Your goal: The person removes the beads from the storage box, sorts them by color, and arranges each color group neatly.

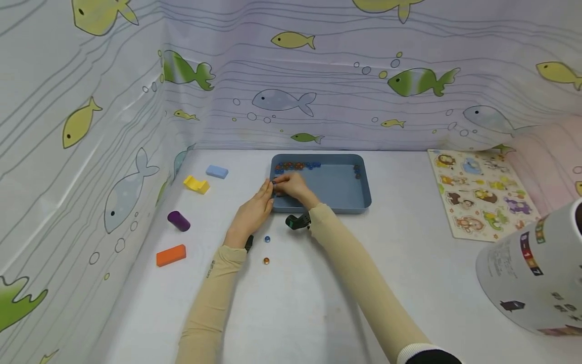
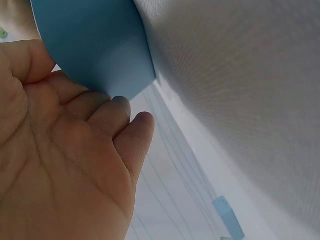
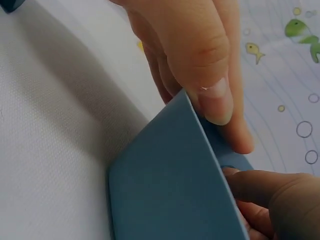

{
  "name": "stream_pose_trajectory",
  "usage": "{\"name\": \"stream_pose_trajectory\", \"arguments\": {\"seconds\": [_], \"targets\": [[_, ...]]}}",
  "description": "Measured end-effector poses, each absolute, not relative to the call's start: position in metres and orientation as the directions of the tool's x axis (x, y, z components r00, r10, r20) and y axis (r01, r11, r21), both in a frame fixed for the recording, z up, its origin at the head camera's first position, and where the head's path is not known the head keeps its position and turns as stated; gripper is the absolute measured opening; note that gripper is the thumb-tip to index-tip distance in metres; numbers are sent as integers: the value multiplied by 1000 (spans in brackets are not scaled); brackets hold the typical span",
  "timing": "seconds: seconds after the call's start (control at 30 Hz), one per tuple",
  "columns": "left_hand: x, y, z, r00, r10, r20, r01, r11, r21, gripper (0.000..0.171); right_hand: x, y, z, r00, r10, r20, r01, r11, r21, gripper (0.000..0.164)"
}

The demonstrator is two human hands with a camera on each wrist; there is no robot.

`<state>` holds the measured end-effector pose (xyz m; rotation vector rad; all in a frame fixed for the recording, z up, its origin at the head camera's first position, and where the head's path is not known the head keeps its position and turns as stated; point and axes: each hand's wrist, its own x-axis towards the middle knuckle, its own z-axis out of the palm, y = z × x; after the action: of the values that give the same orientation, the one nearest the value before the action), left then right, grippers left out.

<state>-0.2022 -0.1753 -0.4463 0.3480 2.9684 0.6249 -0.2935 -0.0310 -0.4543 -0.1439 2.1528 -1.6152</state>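
Note:
Both hands meet at the left wall of a blue-grey tray. My left hand grips this wall near its front corner; the left wrist view has its fingers bent against the outside of the tray. Fingers of my right hand reach over the wall inside, pinched around a small dark-blue marble, mostly hidden. In the right wrist view, the right hand faces the left hand across the rim. Blue and amber marbles line the tray's back left; several more lie along its right wall.
A blue marble and an amber marble lie on the table in front. Toward the left are blue, yellow, purple and orange blocks. At right are an animal picture board and a white cylinder.

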Motion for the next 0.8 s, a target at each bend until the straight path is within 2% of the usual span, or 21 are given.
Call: {"name": "stream_pose_trajectory", "arguments": {"seconds": [0.3, 0.47, 0.63, 0.8], "targets": [[-201, -174, -447, -969, 245, -35, 210, 889, 407, 56, -291, -28, -455, -882, -367, -295, 193, 289, -938, 32], [-200, -173, -447, -969, 245, -32, 211, 890, 404, 55, -288, -20, -452, -883, -367, -294, 231, 207, -951, 35], [-200, -174, -445, -970, 243, -21, 215, 892, 398, 55, -281, -4, -442, -896, -374, -240, 194, 156, -968, 34], [-199, -175, -444, -971, 240, -15, 214, 891, 402, 55, -268, 10, -434, -869, -455, -197, 156, 125, -980, 36]]}}
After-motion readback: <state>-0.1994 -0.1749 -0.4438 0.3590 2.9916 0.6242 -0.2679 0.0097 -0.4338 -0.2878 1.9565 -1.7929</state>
